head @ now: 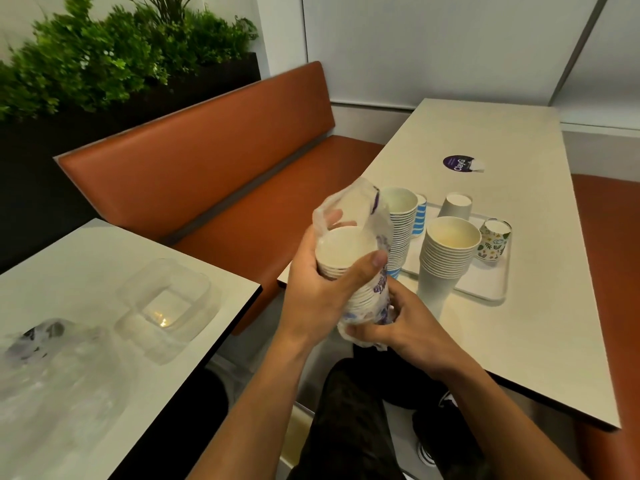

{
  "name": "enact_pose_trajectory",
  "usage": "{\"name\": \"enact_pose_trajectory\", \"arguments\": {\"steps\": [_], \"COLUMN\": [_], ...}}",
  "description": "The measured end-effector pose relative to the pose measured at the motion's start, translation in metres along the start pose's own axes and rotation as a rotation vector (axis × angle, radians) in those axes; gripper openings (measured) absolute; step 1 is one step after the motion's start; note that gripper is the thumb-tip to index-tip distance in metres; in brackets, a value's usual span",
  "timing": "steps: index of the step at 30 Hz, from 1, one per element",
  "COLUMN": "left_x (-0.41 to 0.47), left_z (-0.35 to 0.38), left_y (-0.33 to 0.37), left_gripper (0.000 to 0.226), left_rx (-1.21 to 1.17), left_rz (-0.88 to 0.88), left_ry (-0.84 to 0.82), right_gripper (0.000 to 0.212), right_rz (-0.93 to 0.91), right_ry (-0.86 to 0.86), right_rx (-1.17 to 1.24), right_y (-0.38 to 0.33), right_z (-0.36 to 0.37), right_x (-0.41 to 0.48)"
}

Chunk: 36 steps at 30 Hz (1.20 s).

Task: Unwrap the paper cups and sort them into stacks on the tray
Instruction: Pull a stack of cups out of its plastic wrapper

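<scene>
Tableside, both hands (311, 296) curled round cups (346, 251)

The right table (519, 341) has a pale top with a dark edge. A white tray (485, 295) lies near its left edge, holding a tall cup stack (401, 230), a blue-striped cup (419, 216), an upturned grey cup (455, 206) and a leaf-print cup (493, 242). A white cup stack (446, 261) stands on the tabletop against the tray's near rim. A round purple sticker (459, 163) sits toward the far end. On the left table (86, 258) lie a clear plastic container (166, 299) and crumpled clear plastic (52, 358).
</scene>
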State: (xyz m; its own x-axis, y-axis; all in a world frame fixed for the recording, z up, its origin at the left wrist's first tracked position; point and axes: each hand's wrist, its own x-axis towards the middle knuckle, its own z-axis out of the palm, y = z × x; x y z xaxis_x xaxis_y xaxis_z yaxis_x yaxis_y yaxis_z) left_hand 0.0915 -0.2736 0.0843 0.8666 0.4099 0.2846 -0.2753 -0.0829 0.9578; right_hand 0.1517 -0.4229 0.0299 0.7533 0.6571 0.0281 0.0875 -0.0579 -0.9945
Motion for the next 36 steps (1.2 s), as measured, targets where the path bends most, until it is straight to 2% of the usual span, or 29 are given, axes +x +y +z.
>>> {"name": "enact_pose_trajectory", "arguments": {"steps": [7, 15, 20, 22, 25, 29, 36], "left_x": [-0.018, -0.025, -0.015, -0.012, -0.015, -0.02, -0.04], "left_z": [0.011, 0.004, -0.008, -0.004, 0.011, 0.023, 0.029], "left_y": [-0.031, -0.04, -0.014, -0.004, -0.003, -0.016, -0.037], "left_gripper": [0.091, 0.08, 0.116, 0.12, 0.105, 0.077, 0.078], "left_rx": [0.022, 0.072, -0.013, -0.037, 0.044, -0.005, -0.059], "left_rz": [-0.069, -0.187, -0.057, -0.028, -0.013, 0.015, -0.066], "left_ry": [0.023, -0.144, -0.029, -0.015, 0.006, 0.105, 0.103], "right_gripper": [0.067, 0.069, 0.07, 0.069, 0.069, 0.071, 0.069], "right_rz": [-0.009, -0.016, -0.028, -0.034, -0.042, -0.041, -0.032], "right_ry": [0.015, 0.032, 0.06, 0.046, 0.031, 0.023, 0.028], "right_rx": [0.028, 0.072, 0.009, -0.002, 0.012, 0.046, 0.049], "right_y": [-0.001, 0.005, 0.013, 0.014, 0.011, 0.007, 0.006], "right_z": [0.0, -0.003, -0.011, -0.01, -0.009, -0.009, -0.008], "right_x": [-0.007, -0.012, -0.01, -0.01, -0.01, -0.013, -0.027]}}
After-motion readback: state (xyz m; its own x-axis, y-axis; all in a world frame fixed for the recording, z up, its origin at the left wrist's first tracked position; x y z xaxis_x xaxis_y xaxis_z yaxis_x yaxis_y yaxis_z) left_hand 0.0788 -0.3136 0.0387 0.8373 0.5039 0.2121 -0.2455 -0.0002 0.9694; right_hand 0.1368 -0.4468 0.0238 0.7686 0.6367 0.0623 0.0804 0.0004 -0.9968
